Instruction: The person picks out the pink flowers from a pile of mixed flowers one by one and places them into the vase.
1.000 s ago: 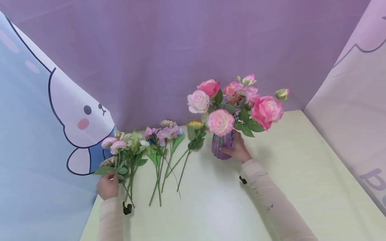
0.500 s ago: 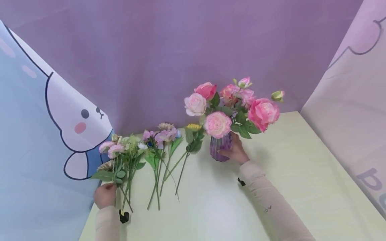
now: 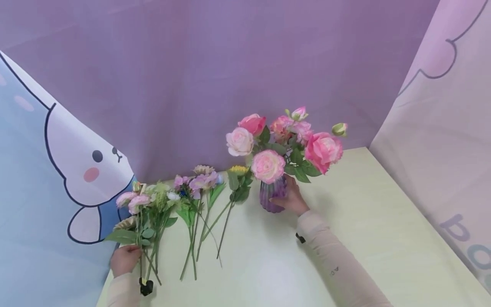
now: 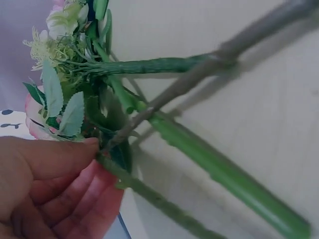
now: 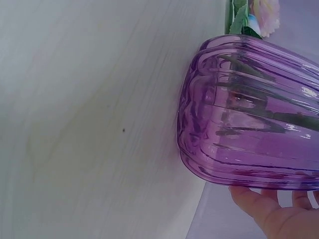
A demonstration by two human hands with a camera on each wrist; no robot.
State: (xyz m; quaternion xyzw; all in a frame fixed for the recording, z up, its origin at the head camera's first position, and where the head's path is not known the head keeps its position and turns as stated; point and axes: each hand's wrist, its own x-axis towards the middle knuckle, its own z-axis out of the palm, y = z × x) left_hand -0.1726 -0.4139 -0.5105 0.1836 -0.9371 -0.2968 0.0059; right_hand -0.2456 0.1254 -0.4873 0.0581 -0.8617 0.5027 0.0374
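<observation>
On the left of the head view, my left hand is at the stems of the leftmost flowers, below two pink blooms and a broad green leaf. Up close in the left wrist view, its thumb and fingers pinch a green flower stem that crosses under a brown stem. My right hand grips a ribbed purple glass vase from the right, thumb across the front. Several pink roses with dark leaves stand in the vase. Through its glass, stems show in the right wrist view.
More artificial flowers lie on the pale table, with purple blooms in the middle and a yellow flower close to the vase. A purple backdrop rises behind, and printed cloth panels stand on both sides.
The whole head view has shifted, so everything sits lower and further left. My left hand stays at the leftmost stems, and my right hand keeps its grip on the vase.
</observation>
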